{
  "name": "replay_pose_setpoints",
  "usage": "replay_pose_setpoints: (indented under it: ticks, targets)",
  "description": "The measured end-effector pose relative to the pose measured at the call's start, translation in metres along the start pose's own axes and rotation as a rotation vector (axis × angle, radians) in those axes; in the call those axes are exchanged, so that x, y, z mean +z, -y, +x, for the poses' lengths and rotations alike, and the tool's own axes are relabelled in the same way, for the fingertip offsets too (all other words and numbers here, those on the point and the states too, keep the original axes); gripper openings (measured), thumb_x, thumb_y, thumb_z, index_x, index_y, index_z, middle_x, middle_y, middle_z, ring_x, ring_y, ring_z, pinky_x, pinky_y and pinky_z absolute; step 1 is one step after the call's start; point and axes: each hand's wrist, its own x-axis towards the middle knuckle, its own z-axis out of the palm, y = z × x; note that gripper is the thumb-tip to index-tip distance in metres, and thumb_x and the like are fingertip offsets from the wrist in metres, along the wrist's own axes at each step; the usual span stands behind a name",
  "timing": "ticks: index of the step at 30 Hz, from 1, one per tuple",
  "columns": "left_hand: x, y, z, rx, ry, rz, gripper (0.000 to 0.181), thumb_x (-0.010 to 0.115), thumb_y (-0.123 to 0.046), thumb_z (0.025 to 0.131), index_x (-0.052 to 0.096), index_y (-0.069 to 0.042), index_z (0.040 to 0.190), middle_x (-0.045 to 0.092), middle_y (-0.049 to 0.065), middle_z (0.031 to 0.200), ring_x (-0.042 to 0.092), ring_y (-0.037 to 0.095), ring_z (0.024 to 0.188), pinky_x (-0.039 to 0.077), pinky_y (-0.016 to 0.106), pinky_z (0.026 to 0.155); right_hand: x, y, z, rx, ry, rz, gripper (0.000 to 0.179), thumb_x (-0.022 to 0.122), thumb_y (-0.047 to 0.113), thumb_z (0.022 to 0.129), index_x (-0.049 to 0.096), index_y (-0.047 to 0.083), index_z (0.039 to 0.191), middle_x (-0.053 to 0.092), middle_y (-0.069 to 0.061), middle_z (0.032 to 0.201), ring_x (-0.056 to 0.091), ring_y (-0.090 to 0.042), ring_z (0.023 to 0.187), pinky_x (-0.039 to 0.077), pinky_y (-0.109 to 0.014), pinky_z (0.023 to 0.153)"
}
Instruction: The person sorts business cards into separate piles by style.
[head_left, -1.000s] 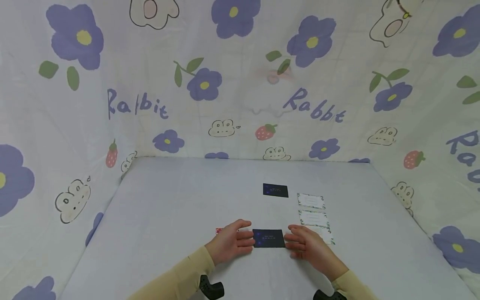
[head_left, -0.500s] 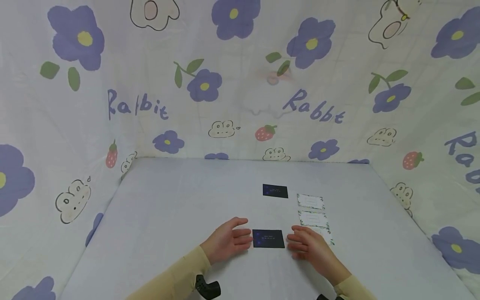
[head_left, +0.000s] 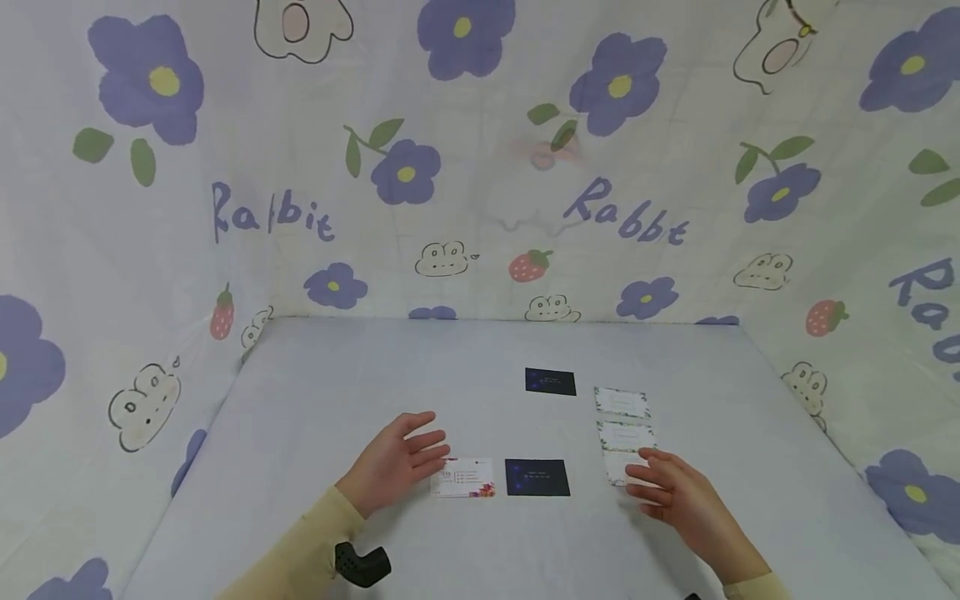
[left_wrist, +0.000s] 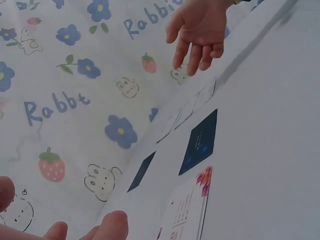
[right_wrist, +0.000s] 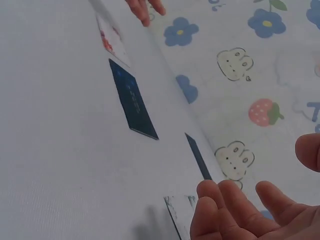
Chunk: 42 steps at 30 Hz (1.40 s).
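The left hand (head_left: 393, 463) and right hand (head_left: 688, 507), fingers loosely extended, have moved apart, revealing a floral white card (head_left: 465, 477) left of the near black card (head_left: 537, 477), midway between the tabletop's (head_left: 337, 375) side edges; leaf-bordered cards (head_left: 625, 436) lie farther right

I see pale sheeting (head_left: 480, 108) on three sides, printed with purple flowers (head_left: 161, 81), strawberries (head_left: 529, 267) and outlined rabbits (head_left: 442, 259); across the lower half of the frame, a white-topped table (head_left: 360, 375) spreads under soft light.

Rabbit-print cloth (head_left: 480, 167) round three sides of a white table (head_left: 375, 371) makes a booth (head_left: 45, 225).
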Motion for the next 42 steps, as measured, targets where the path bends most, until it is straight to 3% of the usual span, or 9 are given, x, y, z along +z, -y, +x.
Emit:
replay_pose_setpoints:
  ticks: [6, 13, 24, 42]
  targets:
    - [-0.025, -0.009, -0.006, 0.025, -0.082, -0.057, 0.066, 0.037, -0.032, 0.108, 0.013, -0.004, 0.163, 0.016, 0.029, 0.168, 0.023, 0.046, 0.155, 0.025, 0.052, 0.125, -0.019, -0.003, -0.003, 0.01, 0.023, 0.041, 0.061, 0.039, 0.04, 0.11, 0.023, 0.003, 0.157, 0.072, 0.014, 0.113, 0.07, -0.004, 0.097, 0.055, -0.026, 0.084]
    - [-0.038, -0.011, -0.012, 0.04, -0.112, -0.066, 0.067, 0.038, -0.031, 0.108, 0.012, -0.004, 0.163, 0.017, 0.029, 0.168, 0.024, 0.045, 0.155, 0.025, 0.052, 0.126, -0.028, -0.005, -0.003, 0.02, 0.053, 0.083, 0.043, 0.038, 0.04, 0.111, 0.038, 0.015, 0.146, 0.072, 0.018, 0.106, 0.07, -0.002, 0.098, 0.054, -0.026, 0.084]
    - [-0.04, -0.011, -0.009, 0.036, -0.132, -0.053, 0.064, 0.037, -0.03, 0.107, 0.017, -0.004, 0.162, 0.023, 0.029, 0.166, 0.029, 0.045, 0.153, 0.028, 0.053, 0.125, -0.024, -0.006, 0.001, 0.041, 0.029, 0.059, 0.062, 0.039, 0.042, 0.11, 0.023, 0.004, 0.157, 0.073, 0.016, 0.108, 0.07, -0.004, 0.096, 0.054, -0.027, 0.084]
    - [-0.036, -0.009, -0.004, 0.024, -0.124, -0.049, 0.064, 0.038, -0.031, 0.107, 0.018, -0.004, 0.162, 0.024, 0.028, 0.166, 0.03, 0.045, 0.153, 0.029, 0.053, 0.125, -0.023, -0.007, 0.006, 0.037, 0.036, 0.036, 0.066, 0.037, 0.044, 0.11, 0.02, 0.001, 0.158, 0.073, 0.015, 0.11, 0.07, -0.004, 0.097, 0.055, -0.027, 0.084]
